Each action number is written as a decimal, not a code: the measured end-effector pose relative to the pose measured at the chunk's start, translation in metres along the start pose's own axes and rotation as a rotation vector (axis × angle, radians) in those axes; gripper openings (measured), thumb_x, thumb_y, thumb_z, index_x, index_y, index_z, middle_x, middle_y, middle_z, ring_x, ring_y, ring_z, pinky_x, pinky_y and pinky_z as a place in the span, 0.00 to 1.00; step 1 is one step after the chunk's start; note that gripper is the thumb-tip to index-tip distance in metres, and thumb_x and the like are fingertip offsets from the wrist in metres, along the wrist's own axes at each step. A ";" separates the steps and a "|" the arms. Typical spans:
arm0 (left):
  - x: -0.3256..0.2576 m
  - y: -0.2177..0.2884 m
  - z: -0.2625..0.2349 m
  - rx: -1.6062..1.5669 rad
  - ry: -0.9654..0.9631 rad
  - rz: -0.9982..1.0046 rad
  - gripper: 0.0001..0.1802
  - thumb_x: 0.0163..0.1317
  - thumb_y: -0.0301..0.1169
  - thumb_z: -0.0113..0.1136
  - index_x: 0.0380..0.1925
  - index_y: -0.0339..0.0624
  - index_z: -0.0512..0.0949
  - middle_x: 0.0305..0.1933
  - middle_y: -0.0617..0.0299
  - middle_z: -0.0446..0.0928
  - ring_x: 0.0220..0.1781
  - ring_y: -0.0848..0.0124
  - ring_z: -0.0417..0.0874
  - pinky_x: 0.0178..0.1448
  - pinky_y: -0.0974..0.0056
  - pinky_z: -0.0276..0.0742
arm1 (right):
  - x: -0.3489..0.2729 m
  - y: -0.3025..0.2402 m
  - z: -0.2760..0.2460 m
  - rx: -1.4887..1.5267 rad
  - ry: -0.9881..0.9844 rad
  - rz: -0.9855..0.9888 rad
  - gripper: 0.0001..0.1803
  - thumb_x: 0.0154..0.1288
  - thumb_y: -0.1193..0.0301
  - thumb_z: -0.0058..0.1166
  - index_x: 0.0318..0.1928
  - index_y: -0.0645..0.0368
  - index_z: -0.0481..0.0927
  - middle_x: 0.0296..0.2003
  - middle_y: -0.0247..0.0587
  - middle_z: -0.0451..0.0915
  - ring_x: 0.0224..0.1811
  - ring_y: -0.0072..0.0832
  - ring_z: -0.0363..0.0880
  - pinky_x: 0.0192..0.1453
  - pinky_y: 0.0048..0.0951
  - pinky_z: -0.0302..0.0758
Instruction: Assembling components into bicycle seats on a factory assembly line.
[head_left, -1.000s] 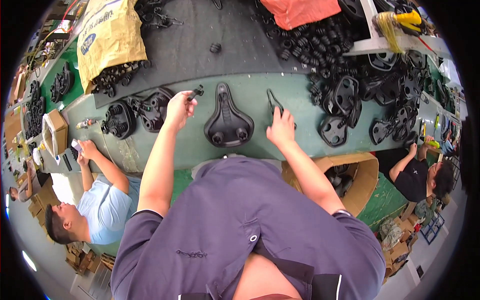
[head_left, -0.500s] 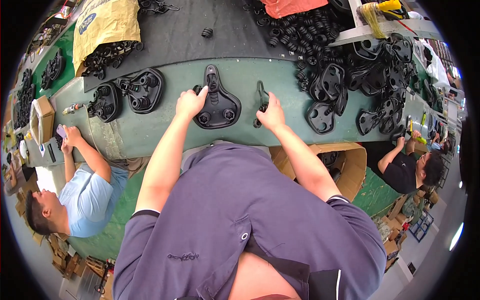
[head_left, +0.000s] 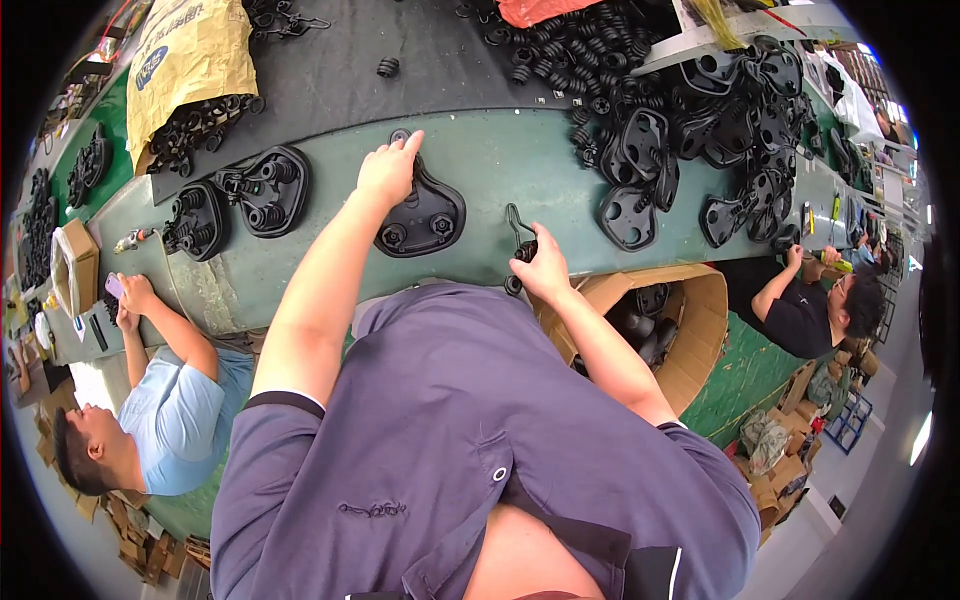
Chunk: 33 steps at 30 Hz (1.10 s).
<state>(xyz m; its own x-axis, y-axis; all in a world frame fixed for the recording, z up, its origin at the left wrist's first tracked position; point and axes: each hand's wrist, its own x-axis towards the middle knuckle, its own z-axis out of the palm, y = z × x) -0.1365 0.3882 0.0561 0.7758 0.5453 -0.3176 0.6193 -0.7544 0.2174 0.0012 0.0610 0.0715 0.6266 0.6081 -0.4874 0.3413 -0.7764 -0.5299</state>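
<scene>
A black bicycle saddle base (head_left: 428, 222) lies underside up on the green bench in front of me, its narrow nose pointing away. My left hand (head_left: 388, 172) is closed over the narrow part, hiding much of it; the nose tip shows just beyond my fingers. To the right, my right hand (head_left: 545, 264) grips a bent black wire saddle frame (head_left: 516, 222) near its lower end. Dark coil-like pieces on that frame are partly covered by my fingers. Left of my left arm sit two saddle bases with springs and frames fitted, one of them a black saddle assembly (head_left: 272, 192).
Black rubber-like springs (head_left: 580, 55) are heaped at the back right, beside piled saddle bases (head_left: 735, 130). A yellow sack (head_left: 190, 75) spills small black parts at the back left. Below my right arm is a cardboard box (head_left: 705, 335). People (head_left: 180, 410) work on both sides.
My left hand has slid away from me, from the base's left side up over its nose. My right hand still holds the wire frame, slightly lower. The whole view has shifted a little.
</scene>
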 end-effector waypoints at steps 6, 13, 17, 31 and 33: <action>-0.032 0.006 -0.064 -0.332 0.021 0.065 0.27 0.61 0.22 0.63 0.62 0.44 0.76 0.60 0.53 0.83 0.63 0.57 0.85 0.66 0.53 0.82 | -0.002 -0.007 -0.011 0.044 -0.015 0.005 0.49 0.56 0.65 0.69 0.78 0.63 0.65 0.65 0.63 0.77 0.67 0.52 0.79 0.73 0.46 0.76; -0.115 -0.014 0.003 -1.527 -0.169 -0.070 0.26 0.60 0.16 0.68 0.59 0.38 0.77 0.61 0.57 0.83 0.65 0.71 0.82 0.68 0.63 0.79 | 0.019 -0.027 -0.018 0.054 0.005 -0.070 0.48 0.57 0.63 0.72 0.76 0.62 0.68 0.67 0.60 0.79 0.69 0.50 0.79 0.75 0.44 0.75; -0.137 -0.022 0.014 -0.391 0.115 0.258 0.26 0.58 0.22 0.72 0.58 0.39 0.79 0.63 0.57 0.81 0.66 0.58 0.81 0.70 0.54 0.79 | 0.029 -0.042 -0.018 0.008 -0.016 -0.128 0.47 0.57 0.63 0.72 0.76 0.64 0.68 0.65 0.59 0.80 0.67 0.49 0.81 0.74 0.44 0.76; -0.138 -0.017 0.019 -0.216 0.018 0.217 0.32 0.60 0.29 0.73 0.65 0.44 0.76 0.67 0.62 0.79 0.62 0.59 0.81 0.67 0.56 0.81 | 0.107 -0.181 -0.008 0.895 -0.485 0.265 0.20 0.76 0.51 0.63 0.44 0.57 0.83 0.33 0.42 0.88 0.20 0.19 0.75 0.23 0.23 0.72; -0.141 -0.020 0.018 -0.236 0.011 0.229 0.30 0.60 0.30 0.73 0.63 0.43 0.77 0.67 0.60 0.79 0.63 0.55 0.82 0.66 0.53 0.82 | 0.126 -0.191 -0.004 0.936 -0.449 0.336 0.21 0.76 0.49 0.62 0.41 0.56 0.83 0.33 0.43 0.88 0.21 0.19 0.75 0.23 0.22 0.73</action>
<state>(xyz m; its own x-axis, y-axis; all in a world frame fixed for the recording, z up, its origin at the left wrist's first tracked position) -0.2602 0.3201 0.0795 0.8988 0.3760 -0.2256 0.4382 -0.7533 0.4905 0.0177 0.2854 0.1137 0.2100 0.5415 -0.8140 -0.5873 -0.5957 -0.5479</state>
